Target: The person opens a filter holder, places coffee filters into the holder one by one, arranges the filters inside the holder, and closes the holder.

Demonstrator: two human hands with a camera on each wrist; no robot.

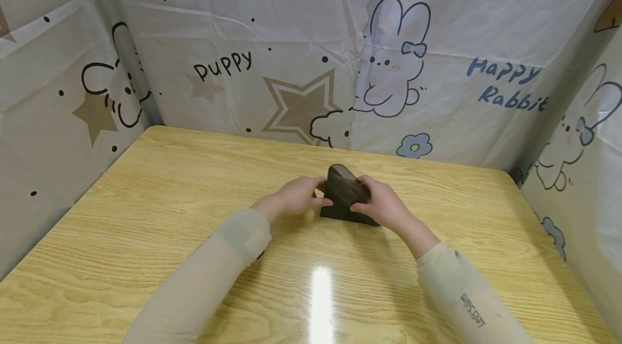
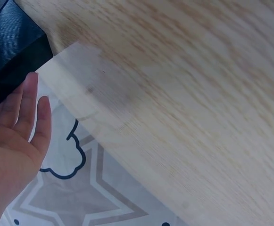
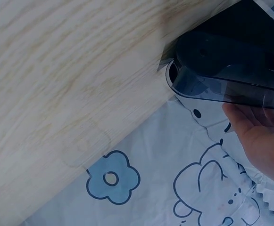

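Note:
Near the table's middle stands a black wedge-shaped holder (image 1: 340,208), with a smoky clear plastic case (image 1: 344,175) with a rounded end slanting along its top. My left hand (image 1: 300,195) holds the holder's left side, thumb on the near face and fingers round the back. In the left wrist view its fingertips meet the black surface of the holder (image 2: 21,52). On the other side, my right hand (image 1: 385,204) grips the case, thumb in front and fingers behind. The case (image 3: 221,89) sticks out past the holder's edge in the right wrist view.
The wood-grain table (image 1: 146,198) extends all round the hands. A printed cloth (image 1: 291,20) with rabbits, stars and lettering hangs behind and at both sides. A small dark edge (image 1: 261,255) shows beside the left sleeve. Light glares on the near tabletop.

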